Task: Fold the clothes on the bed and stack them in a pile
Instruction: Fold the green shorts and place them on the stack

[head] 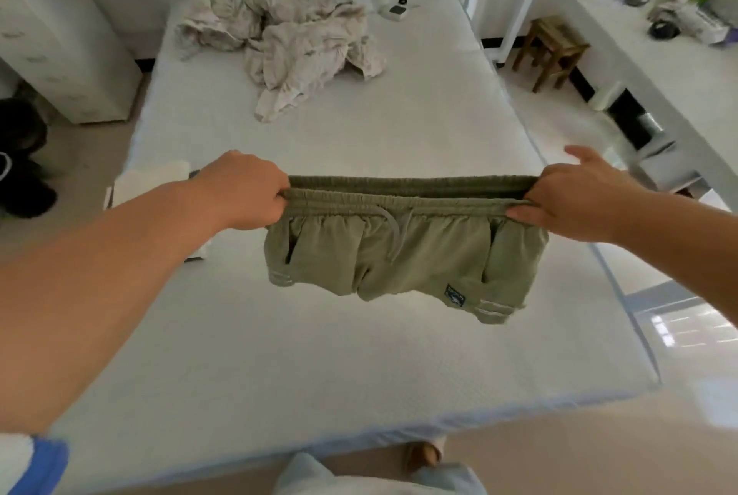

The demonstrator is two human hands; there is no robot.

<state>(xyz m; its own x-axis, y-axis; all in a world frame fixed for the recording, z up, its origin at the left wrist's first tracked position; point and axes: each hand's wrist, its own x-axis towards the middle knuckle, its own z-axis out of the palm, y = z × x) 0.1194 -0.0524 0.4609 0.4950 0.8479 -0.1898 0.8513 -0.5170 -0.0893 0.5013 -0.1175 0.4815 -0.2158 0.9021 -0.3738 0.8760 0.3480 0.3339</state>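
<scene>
The green shorts (403,250) hang in the air above the bed (359,135), stretched flat by the waistband. The left hand (243,191) is clenched on one end of the waistband and the right hand (575,199) pinches the other, forefinger loose. This looks like the spreading step before a fold; next they likely need laying flat on the bed, then folding leg to leg. A crumpled pale heap (279,39) waits at the bed's far end; folded white items (155,183) lie at its left edge.
</scene>
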